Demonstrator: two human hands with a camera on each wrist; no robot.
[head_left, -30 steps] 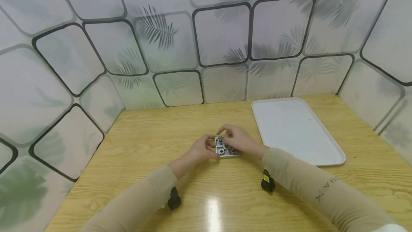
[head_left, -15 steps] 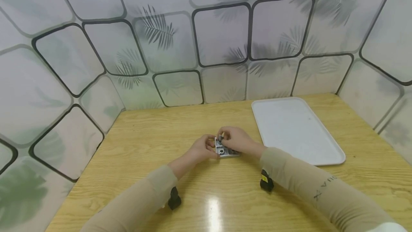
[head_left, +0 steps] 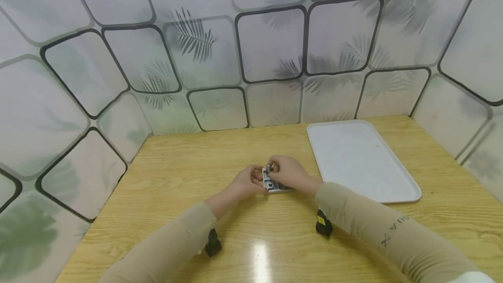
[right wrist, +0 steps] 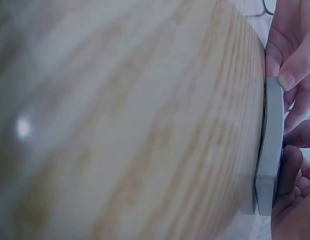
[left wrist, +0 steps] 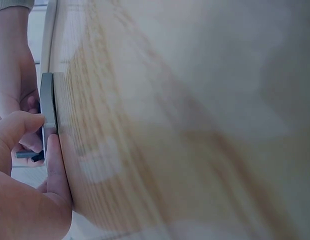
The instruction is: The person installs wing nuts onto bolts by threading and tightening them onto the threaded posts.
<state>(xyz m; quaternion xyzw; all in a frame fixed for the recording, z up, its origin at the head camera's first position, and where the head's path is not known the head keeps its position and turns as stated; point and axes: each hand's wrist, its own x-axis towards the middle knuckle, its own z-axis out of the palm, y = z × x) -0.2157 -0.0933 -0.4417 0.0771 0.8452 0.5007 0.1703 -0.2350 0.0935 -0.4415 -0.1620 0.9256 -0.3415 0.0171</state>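
Note:
A small silver-grey metal plate (head_left: pixel 271 185) with round bosses and recesses lies on the wooden table. My left hand (head_left: pixel 246 181) grips its left edge, thumb at the near corner and fingers on the far side. Over the plate, my right hand (head_left: pixel 290 172) pinches a small grey metal piece (head_left: pixel 269 168) near the far left corner. In the left wrist view that piece shows as a short dark rod (left wrist: pixel 26 155) jutting beyond the fingers; its exact kind cannot be made out. The plate's smooth side (right wrist: pixel 270 150) faces the right wrist camera. My right hand covers the plate's right part.
A white tray (head_left: pixel 363 160) lies on the table (head_left: pixel 188 160) to the right, just beyond my right forearm. Patterned panels (head_left: pixel 271 43) stand along the table's back and both sides.
My right hand has shifted slightly down and round, and the grey metal piece has turned from upright to slanted. The left hand and the plate have stayed in place.

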